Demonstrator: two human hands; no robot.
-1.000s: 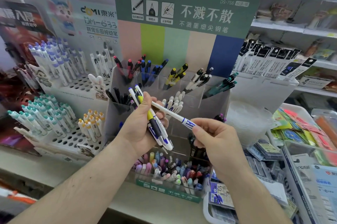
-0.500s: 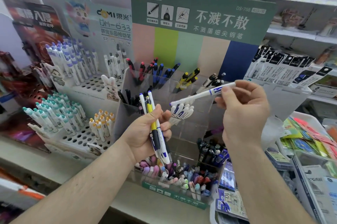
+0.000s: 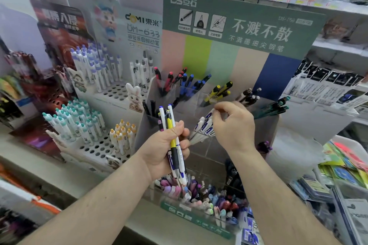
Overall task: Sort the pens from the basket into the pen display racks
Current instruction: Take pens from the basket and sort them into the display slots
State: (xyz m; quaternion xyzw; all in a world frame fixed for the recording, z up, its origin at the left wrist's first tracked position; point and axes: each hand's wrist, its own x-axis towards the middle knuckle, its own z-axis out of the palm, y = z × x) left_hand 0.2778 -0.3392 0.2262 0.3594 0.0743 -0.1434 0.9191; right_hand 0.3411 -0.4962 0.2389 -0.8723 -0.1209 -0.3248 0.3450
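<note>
My left hand (image 3: 166, 146) grips a small bundle of pens (image 3: 172, 139), white-and-blue ones and a yellow-and-black one, held upright in front of the clear tiered pen rack (image 3: 264, 125). My right hand (image 3: 232, 125) reaches into the rack's middle tier and pinches the top of a white pen with a blue band among the matching white pens (image 3: 202, 128) standing in that compartment. Its fingertips are curled at the pen's end. The rack's upper compartments hold red, blue, yellow-black, white-black and teal pens. The basket is not in view.
A white perforated stand (image 3: 95, 147) at left holds teal-capped, yellow-capped and purple-capped pens. The green DS backboard (image 3: 239, 25) rises behind the rack. A bottom tray (image 3: 199, 217) holds several pastel pens. Packaged stationery fills the bins at right (image 3: 346, 165).
My right hand has carried the white-and-blue pen from the left hand's bundle up and across, then down into the compartment of matching white pens. My left hand has kept its bundle.
</note>
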